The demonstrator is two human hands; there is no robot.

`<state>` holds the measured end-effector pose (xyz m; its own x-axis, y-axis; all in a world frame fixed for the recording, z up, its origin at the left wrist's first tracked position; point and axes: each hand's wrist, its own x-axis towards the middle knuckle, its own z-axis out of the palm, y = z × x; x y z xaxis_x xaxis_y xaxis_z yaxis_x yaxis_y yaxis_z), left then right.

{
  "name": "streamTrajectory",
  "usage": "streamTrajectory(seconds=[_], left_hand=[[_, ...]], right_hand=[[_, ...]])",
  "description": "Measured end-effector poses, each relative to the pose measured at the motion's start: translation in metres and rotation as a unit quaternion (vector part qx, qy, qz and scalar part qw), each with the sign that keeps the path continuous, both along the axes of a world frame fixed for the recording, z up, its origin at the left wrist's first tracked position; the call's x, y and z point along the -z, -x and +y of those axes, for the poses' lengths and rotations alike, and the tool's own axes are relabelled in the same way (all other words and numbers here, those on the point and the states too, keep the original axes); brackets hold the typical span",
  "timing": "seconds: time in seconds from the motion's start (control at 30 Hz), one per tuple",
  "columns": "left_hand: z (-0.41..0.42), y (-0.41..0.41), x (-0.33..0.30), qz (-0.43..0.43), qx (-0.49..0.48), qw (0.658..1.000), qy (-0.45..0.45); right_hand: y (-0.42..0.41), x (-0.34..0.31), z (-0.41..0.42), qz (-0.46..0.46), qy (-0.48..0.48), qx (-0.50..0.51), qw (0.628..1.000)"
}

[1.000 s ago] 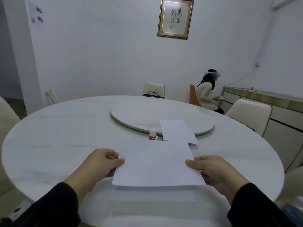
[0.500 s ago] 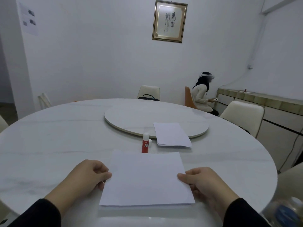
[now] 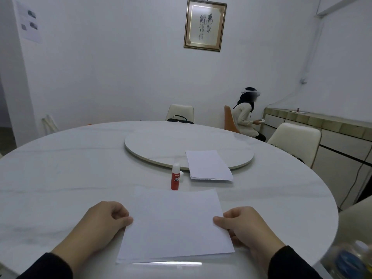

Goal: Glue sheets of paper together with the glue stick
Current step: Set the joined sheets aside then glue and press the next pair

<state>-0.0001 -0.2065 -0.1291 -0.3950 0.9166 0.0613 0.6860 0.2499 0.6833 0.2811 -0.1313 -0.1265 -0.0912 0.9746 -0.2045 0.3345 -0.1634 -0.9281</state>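
A white sheet of paper [image 3: 175, 224] lies flat on the round marble table [image 3: 60, 178] right in front of me. My left hand [image 3: 104, 220] pinches its left edge and my right hand [image 3: 241, 224] pinches its right edge. A second layer of paper shows under its near edge. Just beyond the sheet a red glue stick [image 3: 175, 179] stands upright with its white tip bare, and its cap [image 3: 181, 173] lies beside it. A small stack of white sheets [image 3: 208, 165] rests past that, half on the turntable.
A round turntable [image 3: 161, 143] sits in the table's middle. Cream chairs [image 3: 296, 141] stand at the far side and right, with a black bag [image 3: 179, 119] on one. A person with a headset sits by the right-hand sideboard [image 3: 322, 121]. A plastic bottle [image 3: 350, 260] is at lower right.
The sheet in my hands has come down from above the table to lie flat on it. My view has tilted, so the glue stick now shows in full.
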Motion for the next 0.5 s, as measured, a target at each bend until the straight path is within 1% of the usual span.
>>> streamTrajectory(seconds=[0.2, 0.5], left_hand=[[0.0017, 0.0024, 0.0035, 0.008, 0.006, 1.000, 0.004], [0.0018, 0.0058, 0.0019, -0.011, 0.020, 1.000, 0.010]], right_hand=[[-0.0007, 0.0014, 0.0006, -0.010, -0.006, 0.002, 1.000], [-0.0016, 0.0036, 0.0016, -0.025, -0.012, -0.003, 1.000]])
